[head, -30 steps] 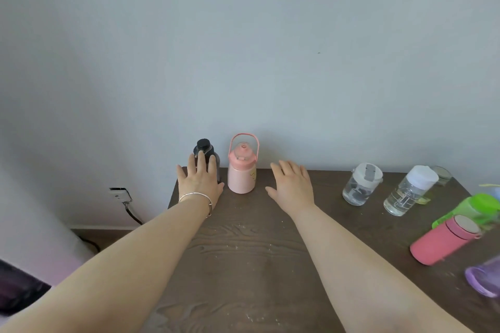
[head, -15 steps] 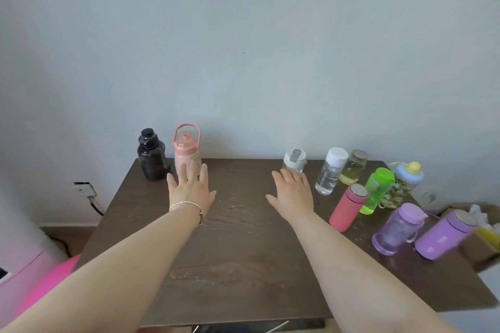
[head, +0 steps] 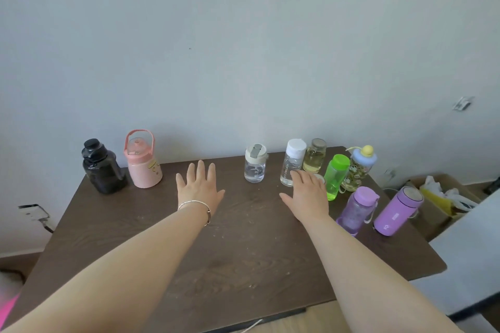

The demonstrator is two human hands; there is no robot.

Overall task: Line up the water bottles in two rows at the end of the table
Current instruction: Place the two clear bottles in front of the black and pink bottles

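Note:
Several water bottles stand on the dark wooden table. At the far left are a black bottle and a pink jug with a loop handle. Toward the right stand a short clear bottle, a white-capped clear bottle, a yellowish jar, a green bottle, a panda-print bottle, a see-through purple bottle and a solid purple flask. My left hand hovers flat and open mid-table. My right hand, fingers spread, covers a pink bottle; only its lid rim shows.
The table's far edge meets a plain wall. A cardboard box with yellow and white items sits on the floor at the right, beside a white surface. A wall socket with a cable is left of the table.
Both hands have left the black bottle and pink jug and moved right. The view has swung right, showing the whole bottle group. My right hand now covers the pink bottle.

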